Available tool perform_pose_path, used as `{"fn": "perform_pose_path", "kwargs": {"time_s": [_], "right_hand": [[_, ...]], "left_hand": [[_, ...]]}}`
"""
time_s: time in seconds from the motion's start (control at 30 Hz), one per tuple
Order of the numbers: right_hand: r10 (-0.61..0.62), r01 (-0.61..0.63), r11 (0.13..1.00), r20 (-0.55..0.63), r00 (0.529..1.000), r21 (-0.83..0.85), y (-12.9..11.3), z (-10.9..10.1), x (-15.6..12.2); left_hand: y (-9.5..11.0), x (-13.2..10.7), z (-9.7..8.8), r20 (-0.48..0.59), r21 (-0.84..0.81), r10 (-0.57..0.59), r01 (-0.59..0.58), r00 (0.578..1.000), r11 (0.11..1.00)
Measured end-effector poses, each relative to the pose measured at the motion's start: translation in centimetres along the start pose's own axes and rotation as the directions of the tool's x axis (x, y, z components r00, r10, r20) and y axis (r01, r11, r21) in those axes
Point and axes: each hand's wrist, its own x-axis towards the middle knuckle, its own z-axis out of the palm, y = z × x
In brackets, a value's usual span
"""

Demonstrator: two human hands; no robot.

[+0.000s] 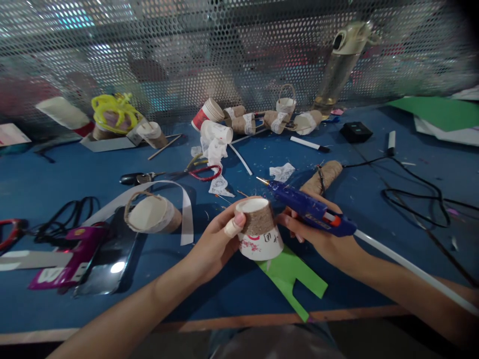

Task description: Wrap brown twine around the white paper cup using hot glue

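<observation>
My left hand (224, 232) is closed around a white paper cup (260, 248) with printed red and dark marks. Brown twine (259, 219) is wound in a band around the cup's upper part. A blue hot glue gun (309, 203) lies across my right hand (325, 242), its metal nozzle pointing left above the cup. My right fingers are curled under the gun, close to the cup's right side; part of their grip is hidden. A long white glue stick (411, 269) sticks out of the gun's rear. Beneath the cup lies a cut green sheet (290, 276).
Left are a small twine-handled cup basket (149, 214), a phone (108, 254) and a purple glue gun (71, 254). Red-handled scissors (205, 173) and lace (217, 174) lie ahead. Behind stand cups (209, 113) and a bottle (339, 70). A black cable (422, 192) loops at right.
</observation>
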Motion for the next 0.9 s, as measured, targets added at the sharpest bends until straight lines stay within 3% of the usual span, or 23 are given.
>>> {"fn": "perform_pose_path", "kwargs": {"time_s": [0.33, 0.9], "right_hand": [[-0.172, 0.172, 0.985, 0.055, 0.984, 0.004, 0.8, 0.0, 0.1], [-0.194, 0.186, 0.979, 0.090, 0.977, 0.088, 3.0, 0.3, 0.3]], "left_hand": [[0.0, -0.1, 0.4, 0.026, -0.032, -0.012, 0.013, 1.000, 0.999], [-0.4, 0.5, 0.0, 0.000, 0.015, -0.004, 0.004, 1.000, 1.000]]}}
